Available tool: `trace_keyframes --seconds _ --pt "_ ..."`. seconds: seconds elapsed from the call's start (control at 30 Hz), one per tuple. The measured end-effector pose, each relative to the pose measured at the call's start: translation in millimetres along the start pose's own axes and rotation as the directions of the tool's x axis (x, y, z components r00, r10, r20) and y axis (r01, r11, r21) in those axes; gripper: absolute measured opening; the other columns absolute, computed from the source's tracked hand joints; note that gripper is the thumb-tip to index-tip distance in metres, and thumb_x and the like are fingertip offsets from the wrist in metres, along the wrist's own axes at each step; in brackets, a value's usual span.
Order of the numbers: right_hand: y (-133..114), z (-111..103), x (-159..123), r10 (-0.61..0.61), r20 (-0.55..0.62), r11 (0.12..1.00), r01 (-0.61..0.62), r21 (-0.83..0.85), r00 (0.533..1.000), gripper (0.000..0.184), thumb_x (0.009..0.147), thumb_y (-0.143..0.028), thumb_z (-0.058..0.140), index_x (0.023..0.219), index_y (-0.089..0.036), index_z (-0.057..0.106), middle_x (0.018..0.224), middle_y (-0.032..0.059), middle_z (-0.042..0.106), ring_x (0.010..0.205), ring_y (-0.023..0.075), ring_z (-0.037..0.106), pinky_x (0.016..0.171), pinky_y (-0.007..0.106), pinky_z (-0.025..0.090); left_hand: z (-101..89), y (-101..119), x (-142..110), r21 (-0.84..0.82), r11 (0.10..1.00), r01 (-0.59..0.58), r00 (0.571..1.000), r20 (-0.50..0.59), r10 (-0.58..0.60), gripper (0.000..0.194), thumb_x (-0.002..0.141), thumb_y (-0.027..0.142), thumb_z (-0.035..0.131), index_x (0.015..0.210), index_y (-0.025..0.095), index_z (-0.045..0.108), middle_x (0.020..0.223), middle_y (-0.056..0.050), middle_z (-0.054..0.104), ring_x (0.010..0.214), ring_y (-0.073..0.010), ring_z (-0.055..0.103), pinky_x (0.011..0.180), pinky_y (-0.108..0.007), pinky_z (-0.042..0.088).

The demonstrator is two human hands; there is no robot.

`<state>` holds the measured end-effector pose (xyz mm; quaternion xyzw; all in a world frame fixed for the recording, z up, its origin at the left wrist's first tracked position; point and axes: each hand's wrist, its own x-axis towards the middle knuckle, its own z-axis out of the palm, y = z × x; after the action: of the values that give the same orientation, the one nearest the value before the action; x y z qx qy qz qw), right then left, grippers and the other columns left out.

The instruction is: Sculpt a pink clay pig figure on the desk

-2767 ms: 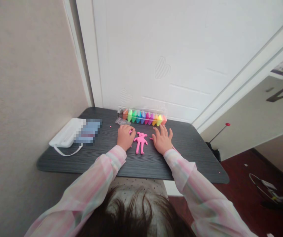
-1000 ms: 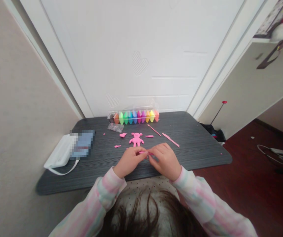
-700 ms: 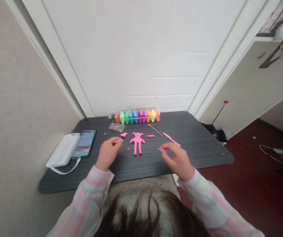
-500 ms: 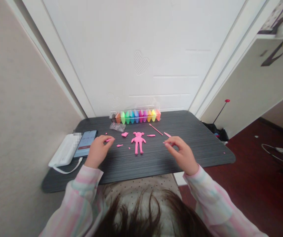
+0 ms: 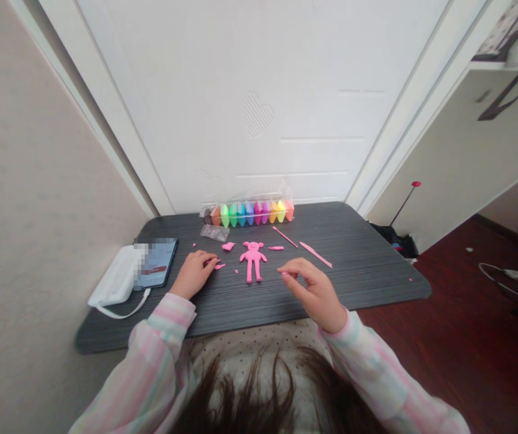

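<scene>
A flat pink clay figure (image 5: 253,254) with round ears, two arms and two long legs lies on the dark table. To its right, my right hand (image 5: 315,292) hovers with a tiny piece of pink clay (image 5: 284,273) pinched between thumb and forefinger. My left hand (image 5: 194,274) rests low over the table left of the figure, its fingers closed together. Its fingertips are beside a small pointed pink clay scrap (image 5: 220,266); what they hold, if anything, is hidden. A pink lump (image 5: 228,246) and a pink strip (image 5: 277,248) lie either side of the figure's head.
A pink modelling knife (image 5: 316,254) and a thin pink stick tool (image 5: 285,237) lie at the right. Coloured clay packs (image 5: 254,214) line the back against the white door. A crumpled clear wrapper (image 5: 214,232), a phone (image 5: 159,263) and a white power bank (image 5: 116,274) are leftward.
My left hand has moved right, to the pointed scrap. My right hand has come left toward the figure with its tiny clay piece, uncovering the modelling knife.
</scene>
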<state>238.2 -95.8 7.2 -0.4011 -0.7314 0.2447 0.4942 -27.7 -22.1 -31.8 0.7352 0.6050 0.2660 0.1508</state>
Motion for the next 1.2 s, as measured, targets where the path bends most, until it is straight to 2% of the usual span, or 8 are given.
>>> trace_keyframes --seconds 0.13,0.27,0.4,0.43,0.5,0.7,0.87,1.2 --pt "6 5 -3 0.151 0.005 0.986 -0.151 0.076 0.988 0.01 0.076 -0.027 0.058 0.081 -0.019 0.062 0.077 0.0025 0.066 0.071 0.0134 0.056 0.067 0.028 0.044 -5.5 9 -3 -0.066 0.997 0.031 0.999 -0.023 -0.033 0.027 0.073 0.033 0.048 0.082 0.014 0.066 0.092 -0.012 0.064 0.091 -0.0271 0.054 0.087 -0.043 0.036" --pt "11 16 -6 0.26 0.063 0.932 -0.268 0.245 0.964 0.014 0.074 -0.032 0.06 0.08 -0.019 0.061 0.079 0.0033 0.067 0.072 0.0147 0.059 0.07 0.03 0.045 -9.1 44 -22 -0.214 0.976 0.047 0.999 -0.008 -0.05 0.034 0.077 0.037 0.045 0.092 0.012 0.063 0.102 -0.012 0.061 0.098 -0.0252 0.051 0.089 -0.04 0.036" --pt "12 29 -10 0.214 0.035 0.932 -0.214 0.291 0.976 0.011 0.073 -0.03 0.062 0.074 -0.02 0.06 0.081 0.0033 0.065 0.077 0.0148 0.058 0.072 0.03 0.044 0.3 87 -47 -0.471 0.88 0.054 0.965 0.25 0.075 0.036 0.081 0.042 0.04 0.081 0.016 0.065 0.076 -0.003 0.065 0.071 -0.0142 0.056 0.068 -0.026 0.043" --pt "12 32 -10 0.19 0.018 0.938 -0.187 0.292 0.982 0.01 0.073 -0.03 0.062 0.072 -0.02 0.059 0.081 0.0031 0.063 0.078 0.0147 0.057 0.072 0.029 0.043 4.3 94 -51 -0.653 0.74 0.165 0.928 0.357 0.108 0.034 0.08 0.041 0.043 0.078 0.014 0.064 0.073 -0.004 0.063 0.067 -0.0133 0.054 0.064 -0.025 0.042" --pt "14 36 -13 0.164 -0.004 0.942 -0.155 0.299 0.986 0.01 0.072 -0.03 0.062 0.07 -0.02 0.058 0.078 0.002 0.06 0.078 0.0142 0.055 0.07 0.028 0.043 12.5 102 -56 -0.718 0.659 0.224 0.912 0.393 0.118 0.03 0.078 0.039 0.048 0.074 0.013 0.063 0.065 -0.002 0.06 0.061 -0.0107 0.05 0.059 -0.023 0.039" --pt "25 39 -21 0.201 0.086 0.939 -0.217 0.265 0.976 0.009 0.075 -0.028 0.059 0.078 -0.02 0.061 0.072 0.0003 0.061 0.067 0.012 0.054 0.065 0.026 0.042 27.0 98 -57 -0.781 0.53 0.33 0.913 0.407 0.031 0.022 0.073 0.034 0.055 0.076 0.012 0.056 0.066 -0.001 0.057 0.057 -0.0079 0.046 0.054 -0.021 0.035" --pt "28 40 -22 0.192 0.189 0.946 -0.233 0.225 0.963 0.017 0.074 -0.024 0.059 0.09 -0.02 0.064 0.077 0.0018 0.064 0.071 0.0128 0.055 0.067 0.026 0.042 31.8 90 -58 -0.759 0.51 0.406 0.886 0.463 -0.016 0.019 0.069 0.03 0.058 0.073 0.012 0.055 0.06 0.001 0.055 0.05 -0.006 0.042 0.048 -0.02 0.031" --pt "25 46 -24 0.292 0.136 0.903 -0.32 0.288 0.947 0.004 0.065 -0.016 0.061 0.064 -0.019 0.063 0.06 -0.0024 0.058 0.058 0.01 0.048 0.058 0.024 0.034 33.7 87 -58 -0.696 0.554 0.456 0.857 0.512 -0.062 0.015 0.067 0.028 0.057 0.065 0.013 0.054 0.052 0.004 0.052 0.043 -0.0042 0.038 0.044 -0.019 0.027"
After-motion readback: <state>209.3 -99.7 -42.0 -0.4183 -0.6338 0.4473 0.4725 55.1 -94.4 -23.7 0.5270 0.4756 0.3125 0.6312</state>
